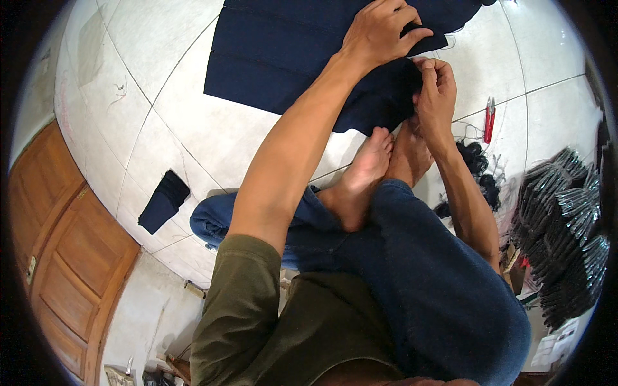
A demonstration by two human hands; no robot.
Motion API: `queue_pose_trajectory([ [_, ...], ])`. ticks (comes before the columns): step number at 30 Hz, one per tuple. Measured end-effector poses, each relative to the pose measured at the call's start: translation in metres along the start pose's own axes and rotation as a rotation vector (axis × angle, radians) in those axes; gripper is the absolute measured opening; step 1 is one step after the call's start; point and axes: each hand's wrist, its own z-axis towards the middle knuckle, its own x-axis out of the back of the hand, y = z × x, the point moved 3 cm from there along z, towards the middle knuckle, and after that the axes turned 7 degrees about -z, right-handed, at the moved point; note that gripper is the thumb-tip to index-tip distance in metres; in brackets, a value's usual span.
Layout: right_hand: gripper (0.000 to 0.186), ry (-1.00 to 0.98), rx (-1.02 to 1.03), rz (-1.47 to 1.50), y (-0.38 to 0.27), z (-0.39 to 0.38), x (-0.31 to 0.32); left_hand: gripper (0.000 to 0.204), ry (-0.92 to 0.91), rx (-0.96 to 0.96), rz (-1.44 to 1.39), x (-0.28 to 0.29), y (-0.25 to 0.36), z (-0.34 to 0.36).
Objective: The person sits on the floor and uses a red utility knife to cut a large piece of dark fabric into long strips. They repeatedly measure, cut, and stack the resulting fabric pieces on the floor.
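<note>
gripping: my right hand point(439, 89) was closed, thumb and fingers pinching the edge of the navy cloth point(277, 48); my left hand point(378, 32), farther off, had curled fingers and a thumb reaching over the cloth, and i could not tell how firmly it held.
navy cloth: it lay on the far side of the white tile floor point(167, 132), flat to the left, bunched to the right between my hands and just beyond my bare feet point(362, 175).
edge risk: an uneven pull between my hands could have skewed the edge or slipped it from my fingers.
foot risk: the near fold hung close by my toes, so a shifted foot could have dragged it.
thread risk: loose ends from the black scrap heap point(476, 157) could have clung if the cloth swept right.
count of mine: two hands, two feet.
count around: one pair of red snips point(490, 123) to the right, one folded dark piece point(164, 202) to the left, one scrap heap; the glossy packets point(560, 241) at right overlapped too much to count.
</note>
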Motion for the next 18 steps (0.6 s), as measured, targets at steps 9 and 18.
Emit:
queue_pose_trajectory([
  [9,0.031,-0.038,-0.007,-0.082,-0.012,0.006,0.001,0.023,-0.008,0.010,-0.011,0.004,0.001,0.000],
  [18,0.024,-0.009,0.200,-0.071,0.008,0.011,0.028,0.029,-0.115,0.120,-0.050,0.001,-0.005,-0.003],
])
